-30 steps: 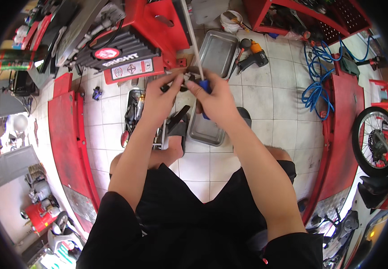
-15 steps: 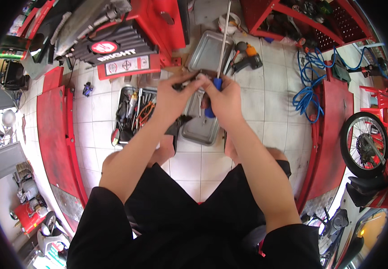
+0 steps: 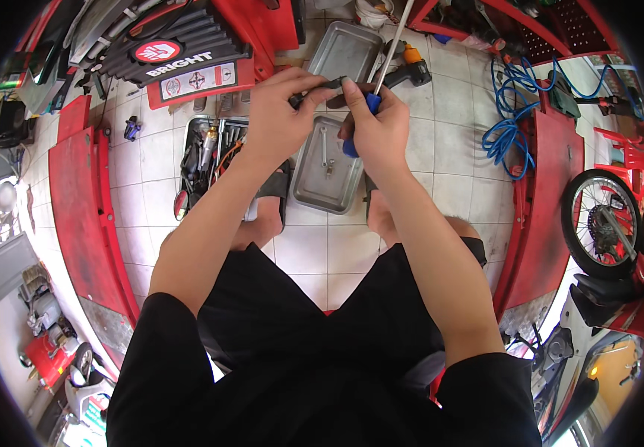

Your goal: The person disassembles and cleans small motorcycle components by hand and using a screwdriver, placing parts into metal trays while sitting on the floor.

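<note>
My left hand (image 3: 281, 112) is closed around a small dark part (image 3: 333, 84) held between my two hands. My right hand (image 3: 378, 127) grips a screwdriver with a blue handle (image 3: 350, 147) and long metal shaft (image 3: 394, 45), pointing up and away; its thumb reaches to the dark part. Below the hands a metal tray (image 3: 326, 192) holds a wrench (image 3: 324, 149) and small metal pieces. A second tray (image 3: 343, 48) lies beyond the hands. An open case of tools (image 3: 206, 149) stands left of the lower tray.
Red equipment with a black ribbed front (image 3: 176, 63) is at the upper left. Red platforms (image 3: 76, 194) flank me. A heat gun or drill (image 3: 411, 73), blue hose (image 3: 508, 141), red cabinet (image 3: 560, 30) and motorcycle wheel (image 3: 597, 220) are also in view.
The view has shifted, so hands and floor objects sit higher in the picture. The screwdriver shaft now leans farther right. The wrench in the lower tray has come into view.
</note>
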### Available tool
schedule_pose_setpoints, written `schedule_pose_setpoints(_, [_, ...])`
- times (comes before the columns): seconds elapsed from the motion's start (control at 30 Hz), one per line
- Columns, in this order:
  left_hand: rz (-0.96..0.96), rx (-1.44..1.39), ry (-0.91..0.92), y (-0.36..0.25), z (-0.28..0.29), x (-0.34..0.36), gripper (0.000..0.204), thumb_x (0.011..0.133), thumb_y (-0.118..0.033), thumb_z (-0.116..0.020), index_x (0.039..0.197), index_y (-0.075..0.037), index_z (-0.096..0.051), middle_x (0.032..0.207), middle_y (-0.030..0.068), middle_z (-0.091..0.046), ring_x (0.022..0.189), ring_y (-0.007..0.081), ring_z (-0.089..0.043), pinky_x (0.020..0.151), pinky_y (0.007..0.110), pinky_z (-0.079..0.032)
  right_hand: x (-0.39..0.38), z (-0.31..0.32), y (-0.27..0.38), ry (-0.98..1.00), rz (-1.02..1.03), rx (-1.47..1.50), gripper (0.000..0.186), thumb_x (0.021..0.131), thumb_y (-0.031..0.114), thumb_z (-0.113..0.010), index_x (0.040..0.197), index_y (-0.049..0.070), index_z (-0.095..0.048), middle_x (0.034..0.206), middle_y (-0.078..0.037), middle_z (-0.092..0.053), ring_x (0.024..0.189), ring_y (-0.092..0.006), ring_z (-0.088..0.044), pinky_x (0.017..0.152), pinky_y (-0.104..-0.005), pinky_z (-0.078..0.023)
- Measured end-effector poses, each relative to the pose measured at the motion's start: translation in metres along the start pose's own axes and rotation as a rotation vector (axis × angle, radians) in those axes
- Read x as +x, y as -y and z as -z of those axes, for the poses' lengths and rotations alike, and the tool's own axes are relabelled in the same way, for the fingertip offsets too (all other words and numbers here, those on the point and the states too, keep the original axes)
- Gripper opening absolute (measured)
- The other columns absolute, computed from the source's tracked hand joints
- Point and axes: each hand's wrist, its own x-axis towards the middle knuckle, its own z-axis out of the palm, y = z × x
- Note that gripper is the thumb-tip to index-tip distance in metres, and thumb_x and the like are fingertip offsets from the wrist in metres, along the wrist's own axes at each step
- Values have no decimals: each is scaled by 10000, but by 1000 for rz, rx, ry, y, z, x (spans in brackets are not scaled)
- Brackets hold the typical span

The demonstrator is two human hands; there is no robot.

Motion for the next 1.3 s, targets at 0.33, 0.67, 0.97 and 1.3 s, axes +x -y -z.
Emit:
schedule_pose_setpoints(0.33, [166,-214,-170,-5,-7,-11,192,795,-137,-754,919,8,-731,820,121,-701,682,191,-626,639,306,-474,-23,-20,-21,-285,361,-244,331,960,269,-655,803,-10,-574,551,-12,-546,443,-63,-484,414,-245,-373])
schedule_pose_setpoints(0.67, [430,-323,-376,16,29,14,272,813,-223,-809,974,-10,-762,811,64,-718,692,102,-583,654,259,-475,-33,72,-280,-260,-487,-1053,410,876,386,-675,866,-24,-662,647,-121,-637,502,-263,-591,497,-406,-484])
schedule_pose_setpoints(0.97, [629,-454,-305,25,52,17,299,812,-225,-809,1000,1,-757,758,21,-671,679,97,-547,650,273,-450,-32,39,-273,-460,-722,-67,237,935,254,-654,957,33,-575,635,-46,-505,434,-170,-444,426,-349,-420])
schedule_pose_setpoints(1.3, [559,-131,159,35,50,13,313,831,-297,-754,940,-4,-755,749,98,-705,680,161,-636,666,313,-484,17,-30,-115,62,-226,457,363,984,385,-575,1080,36,-594,785,-59,-577,436,-124,-420,457,-328,-418])
